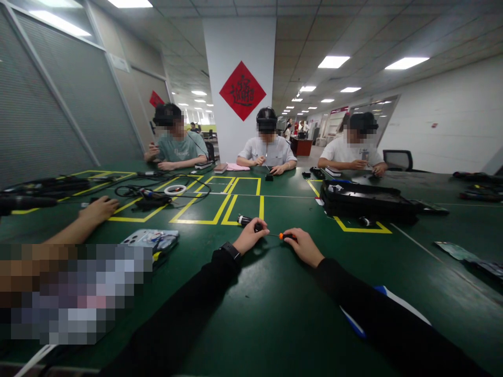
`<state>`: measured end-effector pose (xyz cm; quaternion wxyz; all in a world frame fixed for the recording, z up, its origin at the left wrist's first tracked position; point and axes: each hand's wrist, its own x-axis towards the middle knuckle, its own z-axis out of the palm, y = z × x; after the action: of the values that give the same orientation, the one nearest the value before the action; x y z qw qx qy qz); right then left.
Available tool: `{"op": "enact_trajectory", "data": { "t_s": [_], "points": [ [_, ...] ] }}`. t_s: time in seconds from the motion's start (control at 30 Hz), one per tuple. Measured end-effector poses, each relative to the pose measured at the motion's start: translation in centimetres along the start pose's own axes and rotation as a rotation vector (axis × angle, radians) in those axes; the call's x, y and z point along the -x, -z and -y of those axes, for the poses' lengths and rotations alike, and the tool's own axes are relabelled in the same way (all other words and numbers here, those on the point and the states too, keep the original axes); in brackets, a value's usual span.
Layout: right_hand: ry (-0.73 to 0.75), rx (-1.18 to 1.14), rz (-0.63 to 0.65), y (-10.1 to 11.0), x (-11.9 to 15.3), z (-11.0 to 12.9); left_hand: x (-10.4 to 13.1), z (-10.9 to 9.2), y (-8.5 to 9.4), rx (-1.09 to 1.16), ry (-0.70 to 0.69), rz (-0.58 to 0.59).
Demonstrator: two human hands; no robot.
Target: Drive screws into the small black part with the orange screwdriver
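Centrally, over the green table (251,319), the right hand (304,245) gripped one screwdriver (282,236) by its orange-and-black handle; its long axis ran crosswise, the tip pointing left toward the left hand (249,235), which pinched one small dark piece (258,228). Just beyond that hand lay one striped cylinder (243,220), and across the table sat three people (181,149).

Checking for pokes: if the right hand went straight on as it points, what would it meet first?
Beyond its screwdriver, the right hand would probably meet the left hand or the black part held there first; depth leaves which unclear.
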<state>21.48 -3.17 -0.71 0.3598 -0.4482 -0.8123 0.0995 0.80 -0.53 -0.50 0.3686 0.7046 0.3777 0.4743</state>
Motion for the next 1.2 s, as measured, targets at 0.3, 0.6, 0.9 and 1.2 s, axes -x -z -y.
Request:
{"op": "enact_trajectory", "data": {
  "t_s": [0.3, 0.6, 0.9, 1.2],
  "points": [
    [-0.028, 0.0, -0.012, 0.1, 0.0, -0.3, 0.2, -0.3, 0.2, -0.001, 0.024, -0.009],
    [-0.248, 0.13, -0.024, 0.7, 0.3, -0.3, -0.2, 1.1, 0.1, 0.266, 0.16, -0.065],
    [0.018, 0.118, -0.195, 1.7, 0.5, 4.3, 0.5, -2.2, -0.9, 0.669, 0.063, 0.037],
    [0.026, -0.136, -0.2, 0.5, 0.6, 6.0, 0.7, -2.9, -3.3, 0.561, 0.006, -0.111]
  ]
}}
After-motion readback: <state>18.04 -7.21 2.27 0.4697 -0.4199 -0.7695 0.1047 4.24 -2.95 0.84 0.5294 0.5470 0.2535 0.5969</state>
